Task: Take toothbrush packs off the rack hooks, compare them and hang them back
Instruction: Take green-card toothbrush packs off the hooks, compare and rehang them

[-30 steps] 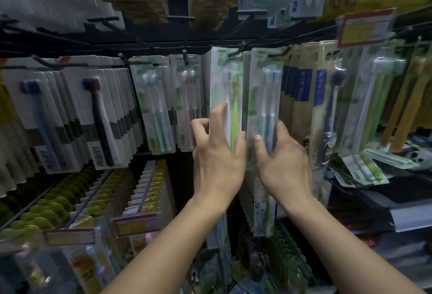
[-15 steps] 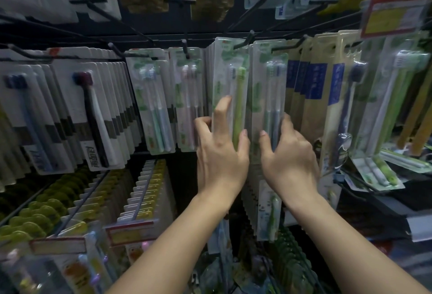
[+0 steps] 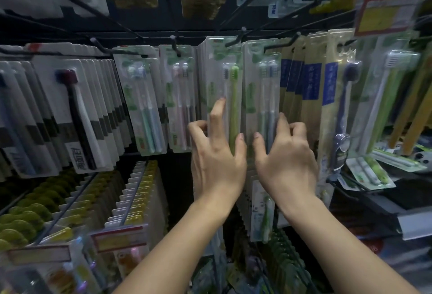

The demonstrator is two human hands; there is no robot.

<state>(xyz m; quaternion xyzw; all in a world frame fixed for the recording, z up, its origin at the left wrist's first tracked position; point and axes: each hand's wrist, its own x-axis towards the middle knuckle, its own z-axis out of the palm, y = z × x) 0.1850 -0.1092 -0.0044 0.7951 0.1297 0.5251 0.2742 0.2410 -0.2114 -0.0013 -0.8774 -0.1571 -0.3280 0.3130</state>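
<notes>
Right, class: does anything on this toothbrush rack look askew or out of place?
Yes. At lower right, a green toothbrush pack lies flat on a shelf instead of hanging from a hook. The packs under both hands hang straight.

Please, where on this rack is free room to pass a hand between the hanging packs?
One dark gap opens below the pastel two-brush packs, above the yellow-topped packs. The left hand grips the green-brush pack and the right hand the blue-brush pack; these rows hang tightly, no passage.
</notes>
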